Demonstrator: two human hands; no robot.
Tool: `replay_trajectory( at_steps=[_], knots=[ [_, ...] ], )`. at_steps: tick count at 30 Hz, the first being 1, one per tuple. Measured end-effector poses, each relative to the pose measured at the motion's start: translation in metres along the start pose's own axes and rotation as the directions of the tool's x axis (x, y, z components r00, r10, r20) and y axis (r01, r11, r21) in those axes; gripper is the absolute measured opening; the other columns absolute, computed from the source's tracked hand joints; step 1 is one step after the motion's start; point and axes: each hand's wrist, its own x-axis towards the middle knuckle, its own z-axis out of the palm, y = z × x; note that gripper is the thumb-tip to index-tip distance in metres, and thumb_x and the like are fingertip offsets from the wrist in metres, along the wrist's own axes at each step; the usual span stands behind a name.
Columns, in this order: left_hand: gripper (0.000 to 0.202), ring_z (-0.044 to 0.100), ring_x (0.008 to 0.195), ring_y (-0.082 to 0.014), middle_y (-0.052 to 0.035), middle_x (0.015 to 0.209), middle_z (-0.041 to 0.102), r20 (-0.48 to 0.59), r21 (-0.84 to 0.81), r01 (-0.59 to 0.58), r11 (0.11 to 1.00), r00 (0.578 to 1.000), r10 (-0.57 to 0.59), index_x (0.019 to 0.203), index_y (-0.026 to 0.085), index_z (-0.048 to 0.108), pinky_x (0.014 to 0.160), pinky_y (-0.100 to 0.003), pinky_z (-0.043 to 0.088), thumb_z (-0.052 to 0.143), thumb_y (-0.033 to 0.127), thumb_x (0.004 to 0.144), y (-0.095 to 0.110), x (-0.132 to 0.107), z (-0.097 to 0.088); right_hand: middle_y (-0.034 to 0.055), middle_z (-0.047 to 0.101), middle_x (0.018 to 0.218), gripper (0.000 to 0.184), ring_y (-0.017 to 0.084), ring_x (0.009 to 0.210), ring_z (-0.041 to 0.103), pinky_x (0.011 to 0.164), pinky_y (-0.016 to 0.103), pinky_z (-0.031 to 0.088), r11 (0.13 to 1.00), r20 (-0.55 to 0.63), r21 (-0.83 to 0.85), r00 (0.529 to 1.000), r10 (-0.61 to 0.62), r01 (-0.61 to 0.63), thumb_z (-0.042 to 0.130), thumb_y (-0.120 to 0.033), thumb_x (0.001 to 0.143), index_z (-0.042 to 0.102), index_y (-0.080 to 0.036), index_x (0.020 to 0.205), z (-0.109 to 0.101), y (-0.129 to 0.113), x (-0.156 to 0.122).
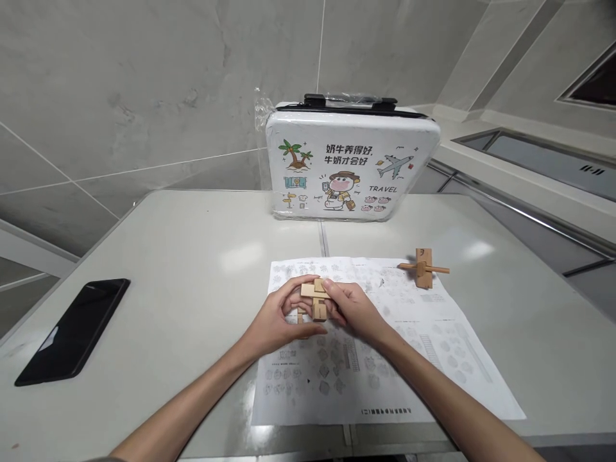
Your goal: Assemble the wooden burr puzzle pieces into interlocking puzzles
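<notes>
Both of my hands meet over a printed instruction sheet (385,385) and hold a small wooden block puzzle (316,299) between them. My left hand (274,321) curls round its left side, thumb underneath. My right hand (353,309) grips its right side, fingers on top. The puzzle is made of pale interlocking wooden bars. A second wooden puzzle piece (423,267), an upright block with a thin stick through it, stands on the sheet's far right corner, apart from my hands.
A black phone (74,330) lies near the table's left edge. A white travel-themed case (351,163) stands upright at the back against the tiled wall. A seam runs down the middle of the grey table (192,256).
</notes>
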Motion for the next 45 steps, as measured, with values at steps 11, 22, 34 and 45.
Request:
replay_trajectory(
  at_steps=[11, 22, 34, 45],
  knots=[
    [0.072, 0.072, 0.105, -0.0232, -0.0104, 0.127, 0.072, -0.068, 0.012, -0.061, 0.998, 0.996, 0.062, 0.137, 0.024, 0.062, 0.096, -0.037, 0.060, 0.094, 0.027, 0.073, -0.005, 0.003, -0.002, -0.0033, 0.044, 0.042, 0.073, 0.013, 0.046, 0.044, 0.061, 0.029, 0.040, 1.000, 0.001, -0.022, 1.000, 0.020, -0.020, 0.045, -0.070, 0.104, 0.049, -0.023, 0.049, 0.000, 0.002, 0.004],
    [0.073, 0.064, 0.135, -0.0307, -0.0157, 0.150, 0.063, -0.396, -0.142, -0.082, 0.986, 0.918, 0.020, 0.140, 0.020, 0.059, 0.116, -0.044, 0.051, 0.090, 0.036, 0.077, -0.002, 0.015, -0.014, 0.0033, 0.065, 0.096, 0.040, 0.021, 0.083, 0.061, 0.073, 0.033, 0.049, 0.795, 0.107, -0.543, 0.962, -0.252, 0.269, 0.076, -0.049, 0.091, 0.061, -0.023, 0.117, -0.004, 0.001, -0.007],
    [0.073, 0.071, 0.119, -0.0282, -0.0161, 0.134, 0.072, -0.334, -0.088, -0.026, 0.996, 0.943, -0.005, 0.140, 0.018, 0.059, 0.105, -0.043, 0.056, 0.091, 0.034, 0.076, -0.002, 0.012, -0.009, 0.0106, 0.063, 0.130, 0.057, 0.031, 0.116, 0.059, 0.098, 0.048, 0.052, 0.828, 0.195, -0.463, 0.948, -0.252, 0.316, 0.083, -0.033, 0.083, 0.060, -0.027, 0.135, 0.000, 0.001, -0.004],
    [0.072, 0.066, 0.128, -0.0293, -0.0165, 0.145, 0.065, -0.275, -0.035, -0.097, 0.995, 0.958, 0.084, 0.141, 0.020, 0.057, 0.108, -0.041, 0.052, 0.090, 0.033, 0.078, -0.003, 0.010, -0.007, 0.0074, 0.069, 0.092, 0.053, 0.022, 0.086, 0.063, 0.089, 0.040, 0.050, 0.972, 0.144, 0.232, 0.988, -0.056, 0.021, 0.064, -0.062, 0.098, 0.073, -0.018, 0.126, -0.014, 0.006, 0.004]
  ],
)
